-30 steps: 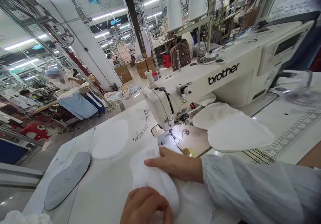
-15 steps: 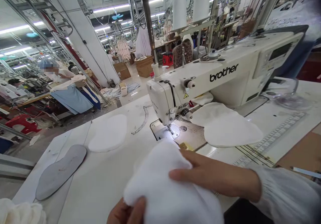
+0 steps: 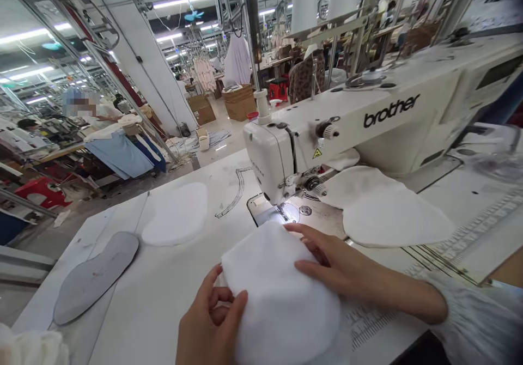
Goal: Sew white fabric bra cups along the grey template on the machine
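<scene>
A white fabric piece [image 3: 281, 294] with rounded edges lies between my hands, just in front of the lit needle area of a white sewing machine [image 3: 392, 114]. My left hand [image 3: 214, 316] pinches its left edge between thumb and fingers. On the upper right edge, my right hand [image 3: 330, 256] grips the cloth, thumb on top and some fingertips tucked behind. The cloth's far tip is close to the presser foot [image 3: 283, 211]; whether it touches is not clear. Beside the needle plate, another white cut piece [image 3: 392, 207] rests on the machine bed.
A grey shoe-sole-shaped template [image 3: 96, 278] lies at left on the white table [image 3: 155, 299], near a flat white rounded piece [image 3: 175, 215]. White pieces are stacked [image 3: 32, 346] in the lower left corner. Another person [image 3: 93, 109] works across the aisle.
My left hand has come up into view along the cloth's left edge. The cloth is spread flatter, and my right hand has shifted slightly right. The view has moved closer to the machine.
</scene>
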`<act>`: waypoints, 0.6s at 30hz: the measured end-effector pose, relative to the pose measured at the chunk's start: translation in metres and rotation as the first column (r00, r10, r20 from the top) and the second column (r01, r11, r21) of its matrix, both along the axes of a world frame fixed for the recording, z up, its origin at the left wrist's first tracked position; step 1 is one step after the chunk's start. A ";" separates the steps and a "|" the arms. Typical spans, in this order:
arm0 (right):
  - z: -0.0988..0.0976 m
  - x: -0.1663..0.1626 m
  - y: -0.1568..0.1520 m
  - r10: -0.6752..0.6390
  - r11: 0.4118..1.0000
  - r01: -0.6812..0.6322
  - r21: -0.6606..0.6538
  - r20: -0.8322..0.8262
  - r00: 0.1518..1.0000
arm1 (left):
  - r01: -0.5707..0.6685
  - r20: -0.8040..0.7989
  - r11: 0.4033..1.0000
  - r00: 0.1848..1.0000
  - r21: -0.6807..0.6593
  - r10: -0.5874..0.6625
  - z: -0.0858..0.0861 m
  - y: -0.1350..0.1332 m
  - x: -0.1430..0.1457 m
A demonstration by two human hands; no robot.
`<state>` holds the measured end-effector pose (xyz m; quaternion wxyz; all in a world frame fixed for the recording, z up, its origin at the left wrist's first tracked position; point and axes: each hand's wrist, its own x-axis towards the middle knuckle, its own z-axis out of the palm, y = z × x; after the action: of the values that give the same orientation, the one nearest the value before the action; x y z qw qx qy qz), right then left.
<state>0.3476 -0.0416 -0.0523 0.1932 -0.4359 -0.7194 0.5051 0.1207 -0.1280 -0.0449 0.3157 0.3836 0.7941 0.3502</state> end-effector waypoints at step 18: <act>-0.014 0.007 -0.021 -0.023 0.967 -0.001 0.254 0.092 0.996 | -0.040 -0.027 0.999 0.999 -0.031 0.039 -0.003 -0.020 0.001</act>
<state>0.3545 -0.0629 -0.0667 0.2161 -0.4347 -0.7839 0.3870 0.1221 -0.1484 -0.0479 0.3040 0.3675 0.8111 0.3386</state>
